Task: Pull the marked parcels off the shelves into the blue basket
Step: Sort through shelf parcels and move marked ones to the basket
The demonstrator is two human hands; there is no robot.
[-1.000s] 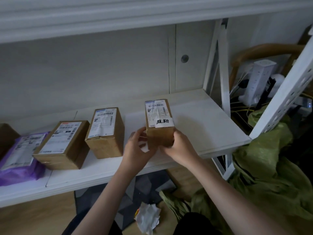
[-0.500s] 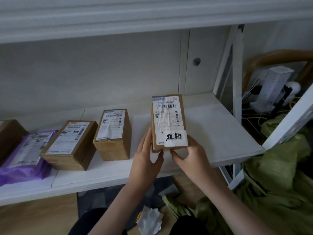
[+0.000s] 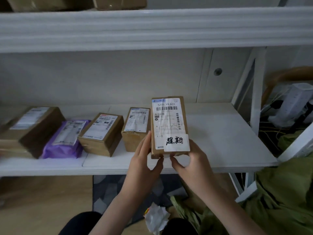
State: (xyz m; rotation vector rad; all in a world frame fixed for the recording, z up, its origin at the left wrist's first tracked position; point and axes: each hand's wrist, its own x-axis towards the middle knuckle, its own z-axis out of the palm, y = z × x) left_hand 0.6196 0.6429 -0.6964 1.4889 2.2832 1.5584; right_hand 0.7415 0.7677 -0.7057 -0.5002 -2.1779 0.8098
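A small brown cardboard parcel (image 3: 169, 122) with a shipping label and a white sticker bearing handwritten characters is held tilted up above the white shelf (image 3: 220, 141). My left hand (image 3: 144, 160) grips its lower left side and my right hand (image 3: 189, 161) grips its lower right corner. Further parcels sit on the shelf to the left: a brown box (image 3: 135, 128) right beside the held one, another brown box (image 3: 103, 134), a purple mailer bag (image 3: 66, 139) and a larger box (image 3: 32, 126). No blue basket is in view.
An upper shelf (image 3: 152, 28) hangs overhead with boxes on it. Green sacking (image 3: 279, 197) lies on the floor at right, beside a white rack post (image 3: 255, 92). A power strip tower and cables (image 3: 291, 104) sit behind. Crumpled white paper (image 3: 157, 217) lies near my knees.
Both hands have lifted the marked parcel off the shelf and tipped its labelled face toward me. The view has shifted up and left, showing more parcels at left.
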